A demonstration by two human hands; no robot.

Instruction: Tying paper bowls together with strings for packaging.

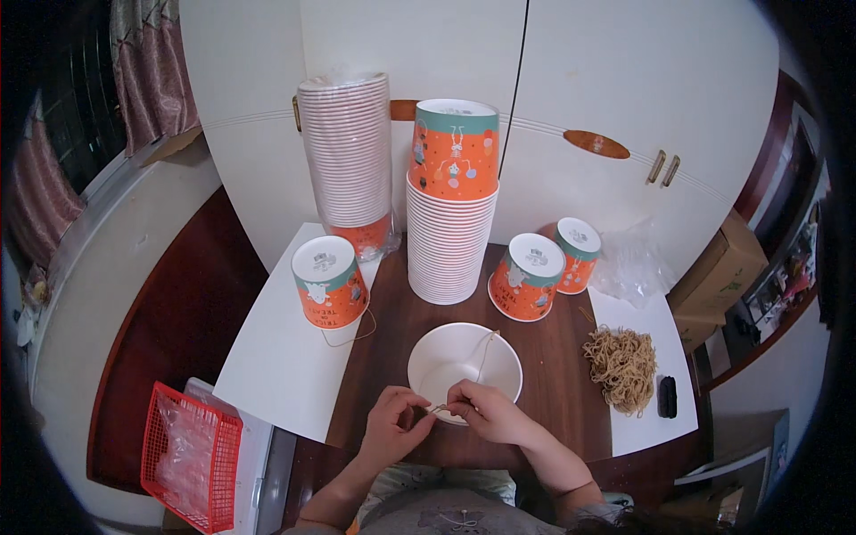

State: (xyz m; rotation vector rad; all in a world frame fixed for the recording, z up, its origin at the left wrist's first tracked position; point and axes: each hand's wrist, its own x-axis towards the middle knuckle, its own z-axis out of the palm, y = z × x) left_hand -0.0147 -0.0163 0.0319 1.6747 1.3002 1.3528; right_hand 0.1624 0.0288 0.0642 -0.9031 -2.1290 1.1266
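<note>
Head view, lower centre: left hand (390, 428) and right hand (481, 412) pinch a thin string (482, 357) between them; it runs up over the bowl (464, 357), nearer the right fingers.

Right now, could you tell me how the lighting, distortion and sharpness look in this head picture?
Head view: even, soft indoor light, faint shadows under the white bowl; the fisheye bends the cabinet doors and darkens the rim into black corners; the centre is sharp, with the left hand and right hand slightly soft around the thin string.
</note>
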